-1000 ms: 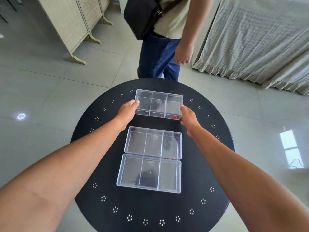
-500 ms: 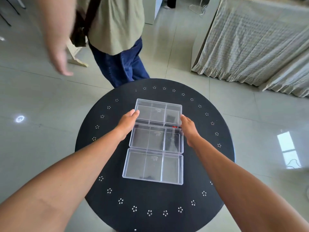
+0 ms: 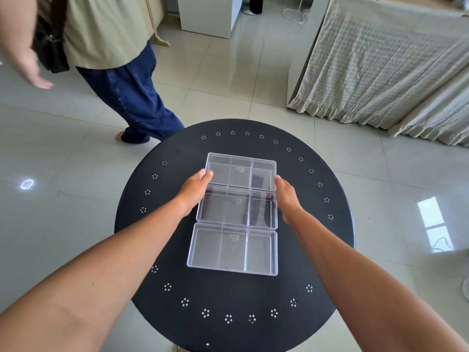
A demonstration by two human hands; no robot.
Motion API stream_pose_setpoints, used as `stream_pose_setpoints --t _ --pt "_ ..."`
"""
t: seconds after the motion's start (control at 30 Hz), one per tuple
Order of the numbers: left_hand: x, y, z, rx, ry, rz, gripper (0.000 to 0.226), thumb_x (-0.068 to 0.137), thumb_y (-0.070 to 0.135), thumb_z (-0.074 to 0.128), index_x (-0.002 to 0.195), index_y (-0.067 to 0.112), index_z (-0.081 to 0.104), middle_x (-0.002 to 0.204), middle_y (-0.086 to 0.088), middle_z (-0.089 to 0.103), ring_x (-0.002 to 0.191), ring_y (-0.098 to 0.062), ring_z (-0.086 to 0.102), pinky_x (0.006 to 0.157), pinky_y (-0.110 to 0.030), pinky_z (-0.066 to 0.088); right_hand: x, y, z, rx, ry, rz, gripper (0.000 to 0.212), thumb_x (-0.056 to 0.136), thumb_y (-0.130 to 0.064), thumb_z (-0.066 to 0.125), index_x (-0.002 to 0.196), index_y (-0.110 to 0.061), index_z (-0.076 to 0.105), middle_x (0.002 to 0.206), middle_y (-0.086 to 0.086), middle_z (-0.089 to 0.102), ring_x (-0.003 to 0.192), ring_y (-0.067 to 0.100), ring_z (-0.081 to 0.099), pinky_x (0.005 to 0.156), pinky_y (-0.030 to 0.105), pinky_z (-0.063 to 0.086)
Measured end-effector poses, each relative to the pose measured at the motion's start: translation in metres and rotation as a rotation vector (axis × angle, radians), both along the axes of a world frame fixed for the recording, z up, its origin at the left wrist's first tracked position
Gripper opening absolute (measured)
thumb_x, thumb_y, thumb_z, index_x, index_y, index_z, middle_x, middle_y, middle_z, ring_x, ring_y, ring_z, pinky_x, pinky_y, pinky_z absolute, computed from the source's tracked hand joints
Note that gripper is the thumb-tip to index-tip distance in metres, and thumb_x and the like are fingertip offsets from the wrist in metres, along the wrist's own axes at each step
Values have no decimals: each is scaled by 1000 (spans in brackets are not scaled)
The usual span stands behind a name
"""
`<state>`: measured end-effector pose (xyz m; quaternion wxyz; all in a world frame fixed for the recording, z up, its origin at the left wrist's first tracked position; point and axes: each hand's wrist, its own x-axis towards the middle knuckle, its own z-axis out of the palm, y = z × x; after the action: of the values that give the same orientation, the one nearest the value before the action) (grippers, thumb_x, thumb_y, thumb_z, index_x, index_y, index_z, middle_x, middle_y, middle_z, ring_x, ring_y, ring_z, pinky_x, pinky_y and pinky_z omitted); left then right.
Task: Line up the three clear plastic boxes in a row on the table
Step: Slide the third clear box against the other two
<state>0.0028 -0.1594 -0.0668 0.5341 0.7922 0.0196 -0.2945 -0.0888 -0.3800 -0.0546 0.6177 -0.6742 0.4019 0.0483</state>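
Three clear plastic boxes with inner dividers lie in a line running away from me on the round black table (image 3: 142, 240). The far box (image 3: 241, 170) touches the middle box (image 3: 237, 210), and the near box (image 3: 233, 250) sits against the middle one. My left hand (image 3: 196, 189) presses the left side where the far and middle boxes meet. At the same seam on the right side is my right hand (image 3: 286, 196). Both hands grip the far box's ends with the fingers.
A person in blue trousers (image 3: 132, 97) with a black bag stands at the table's far left, one foot near its rim. A cloth-covered bench (image 3: 385, 62) stands at the back right, a white cabinet (image 3: 208, 13) at the back.
The far box has come toward me and now touches the middle box. The person beyond the table has stepped to the left. My view has shifted.
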Motion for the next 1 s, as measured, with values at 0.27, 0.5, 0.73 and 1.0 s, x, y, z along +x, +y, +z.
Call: stream_pose_setpoints --t 0.27,0.5,0.73,1.0 --pt "-3 0 5 18 5 -33 65 101 46 38 156 16 20 163 1 22 150 -16 21 117 -33 18 -1 1 -1 1 -16 -17 45 102 -38 35 134 -12 53 122 -2 55 111 18 50 91 33 35" --pt "-3 9 6 35 -55 106 48 99 40 41 141 17 45 142 5 49 133 -17 45 112 -35 27 -5 3 -7 -44 -29 -32 43 100 -40 34 125 -11 53 117 0 56 106 19 52 87 34 39" --pt "-26 34 19 34 -148 218 41 96 21 47 134 15 59 139 0 59 128 -14 53 105 -26 39 -33 9 -11 -164 -14 -181 29 97 -31 35 71 -18 34 66 -2 31 62 16 27 59 33 27" --pt "-85 66 38 99 -326 190 33 94 21 44 114 26 70 120 9 70 112 -10 62 100 -29 46 -96 36 -1 -392 -3 -293 44 95 -33 36 120 -14 65 118 13 64 108 32 59 95 41 46"
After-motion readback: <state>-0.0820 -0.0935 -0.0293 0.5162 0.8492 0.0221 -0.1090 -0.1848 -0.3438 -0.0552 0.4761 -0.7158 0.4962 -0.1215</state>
